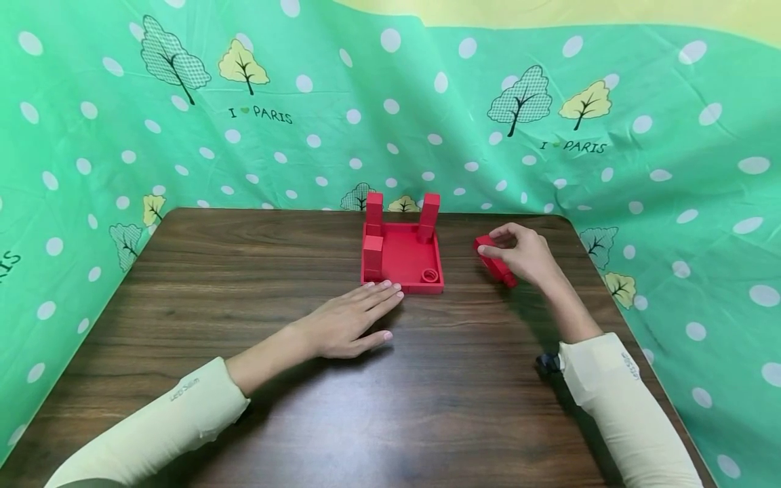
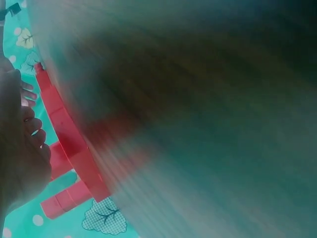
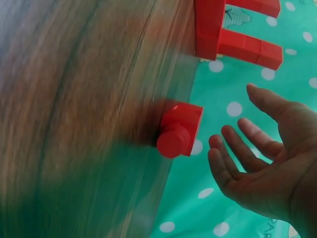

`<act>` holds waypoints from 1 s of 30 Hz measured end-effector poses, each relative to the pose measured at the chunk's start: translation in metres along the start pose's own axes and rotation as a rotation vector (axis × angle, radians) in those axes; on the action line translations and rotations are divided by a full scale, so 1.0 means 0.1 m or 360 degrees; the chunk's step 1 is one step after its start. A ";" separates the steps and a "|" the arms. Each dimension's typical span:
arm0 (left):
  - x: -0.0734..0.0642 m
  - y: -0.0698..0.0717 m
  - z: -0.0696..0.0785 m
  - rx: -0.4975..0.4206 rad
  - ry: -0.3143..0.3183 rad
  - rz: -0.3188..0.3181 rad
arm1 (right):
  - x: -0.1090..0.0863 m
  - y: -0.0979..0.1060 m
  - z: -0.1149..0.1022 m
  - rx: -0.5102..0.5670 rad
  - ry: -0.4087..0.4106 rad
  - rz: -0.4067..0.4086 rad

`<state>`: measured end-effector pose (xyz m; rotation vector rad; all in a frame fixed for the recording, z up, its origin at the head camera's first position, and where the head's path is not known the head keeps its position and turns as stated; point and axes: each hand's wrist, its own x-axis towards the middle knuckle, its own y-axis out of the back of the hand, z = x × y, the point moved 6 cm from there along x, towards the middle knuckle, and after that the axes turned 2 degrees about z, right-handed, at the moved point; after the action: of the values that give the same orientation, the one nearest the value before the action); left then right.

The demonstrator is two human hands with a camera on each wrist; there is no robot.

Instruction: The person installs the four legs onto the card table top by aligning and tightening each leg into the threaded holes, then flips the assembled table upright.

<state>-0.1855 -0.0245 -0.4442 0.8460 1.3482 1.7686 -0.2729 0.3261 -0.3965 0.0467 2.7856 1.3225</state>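
A red square toy tabletop [image 1: 399,254] lies upside down with three legs [image 1: 373,259] standing at its corners. Its near right corner shows a round threaded socket [image 1: 430,275]. My left hand [image 1: 348,324] lies flat with straight fingers, fingertips right at the tabletop's near edge. To the right, a loose red leg [image 1: 499,271] with a round screw end lies on the wooden table. Above it hovers my right hand [image 1: 526,256]. In the right wrist view its fingers [image 3: 240,148] are spread and loosely bent, with a gap between them and the leg [image 3: 184,119].
The dark wooden table [image 1: 244,264] ends at the back against a green dotted curtain [image 1: 390,129], which also hangs along both sides. A small black object [image 1: 547,364] shows at the right sleeve's cuff.
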 end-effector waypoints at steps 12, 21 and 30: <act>0.17 -0.06 0.08 -0.0004 0.0054 -0.0013 | 0.09 0.00 0.23 -0.0111 -0.0185 -0.0167; 0.30 -0.11 0.11 -0.0061 0.0099 -0.0043 | 0.14 -0.08 0.31 -0.0087 -0.0244 -0.0232; 0.35 -0.14 0.06 -0.0044 0.0154 -0.0107 | 0.16 -0.16 0.33 -0.0134 -0.0257 -0.0260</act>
<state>-0.1961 0.0109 -0.4544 0.7004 1.3948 1.7913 -0.2867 0.3422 -0.4299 -0.0728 2.5384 1.3304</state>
